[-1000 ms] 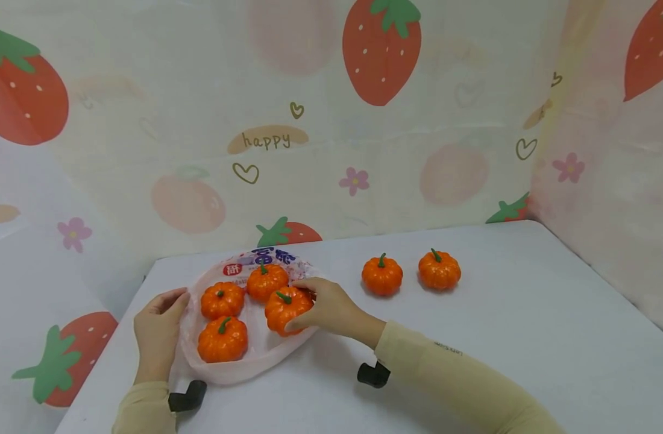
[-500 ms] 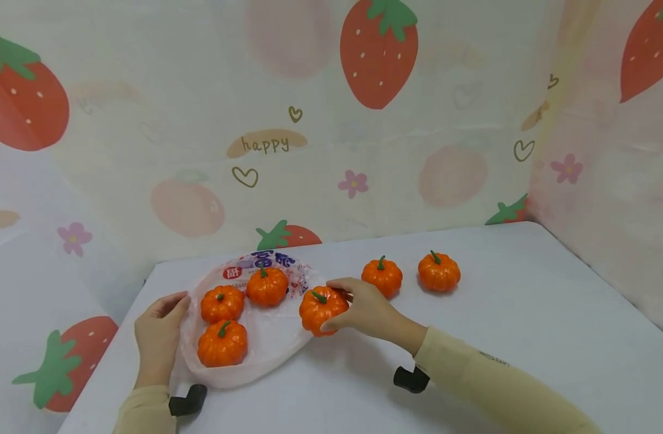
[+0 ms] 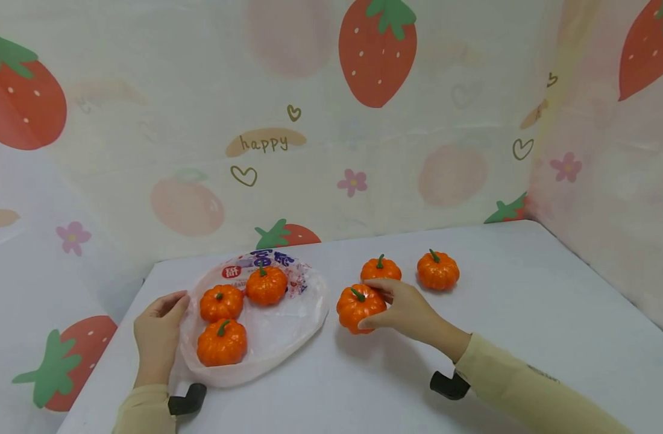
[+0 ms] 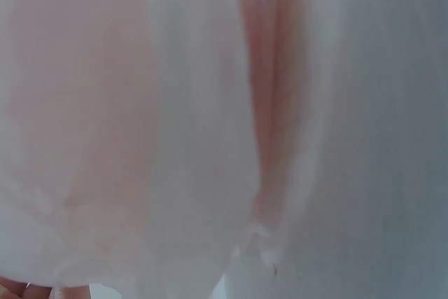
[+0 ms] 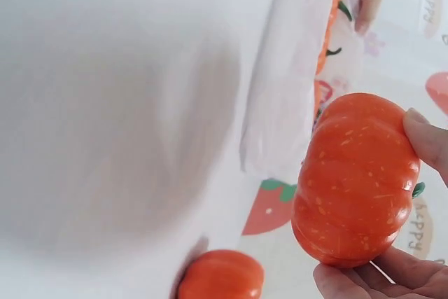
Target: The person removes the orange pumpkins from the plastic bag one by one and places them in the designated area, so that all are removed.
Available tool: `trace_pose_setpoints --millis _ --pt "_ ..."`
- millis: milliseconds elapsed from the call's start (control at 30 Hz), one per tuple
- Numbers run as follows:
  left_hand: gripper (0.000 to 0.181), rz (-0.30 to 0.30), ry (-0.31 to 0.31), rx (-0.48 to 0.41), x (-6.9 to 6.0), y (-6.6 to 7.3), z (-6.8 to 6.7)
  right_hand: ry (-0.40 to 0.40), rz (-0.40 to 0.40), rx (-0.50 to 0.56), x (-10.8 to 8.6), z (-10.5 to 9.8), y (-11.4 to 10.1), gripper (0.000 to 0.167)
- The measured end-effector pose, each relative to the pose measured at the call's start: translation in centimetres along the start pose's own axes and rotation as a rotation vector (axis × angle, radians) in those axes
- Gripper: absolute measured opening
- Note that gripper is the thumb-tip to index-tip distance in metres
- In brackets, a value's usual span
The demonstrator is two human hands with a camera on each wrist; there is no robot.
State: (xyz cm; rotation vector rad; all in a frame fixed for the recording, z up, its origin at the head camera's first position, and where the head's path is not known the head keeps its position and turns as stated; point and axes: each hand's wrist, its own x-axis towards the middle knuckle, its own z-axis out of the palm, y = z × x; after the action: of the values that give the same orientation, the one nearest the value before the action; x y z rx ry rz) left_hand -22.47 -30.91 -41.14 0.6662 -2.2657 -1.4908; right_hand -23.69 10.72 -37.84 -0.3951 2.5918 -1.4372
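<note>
On the left, the left hand (image 3: 159,331) pinches the left edge of a thin plastic bag (image 3: 288,328) between thumb and bent fingers. The bag lies with its mouth wide on the white table (image 3: 527,319), printed in blue and red toward its far side. Inside sit three orange pumpkins: a left pumpkin (image 3: 222,302), a near pumpkin (image 3: 222,345) just in front of it, and a far pumpkin (image 3: 266,285) to their right. Just right of the bag, a held pumpkin (image 3: 358,308) hangs above the table, green stem up, its right side gripped by the right hand (image 3: 410,310), thumb near and fingers far, spread to its width. Beyond that hand stands a middle pumpkin (image 3: 380,269), partly hidden; farther right, near it, stands a rightmost pumpkin (image 3: 438,271). A strawberry-patterned backdrop (image 3: 310,199) rises along the far side.
</note>
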Motion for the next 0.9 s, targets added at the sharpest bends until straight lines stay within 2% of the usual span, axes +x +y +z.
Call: trace_pose_setpoints --millis 467,900 --pt "0.047 -0.005 0.010 0.006 0.1 -0.3 -0.2 0.024 -0.003 -0.027 -2.3 -3.5 1.9 0.080" --pt "0.047 -0.008 0.006 -0.010 -0.2 0.1 -0.1 0.071 0.063 -0.104 -4.0 -6.9 2.7 0.086"
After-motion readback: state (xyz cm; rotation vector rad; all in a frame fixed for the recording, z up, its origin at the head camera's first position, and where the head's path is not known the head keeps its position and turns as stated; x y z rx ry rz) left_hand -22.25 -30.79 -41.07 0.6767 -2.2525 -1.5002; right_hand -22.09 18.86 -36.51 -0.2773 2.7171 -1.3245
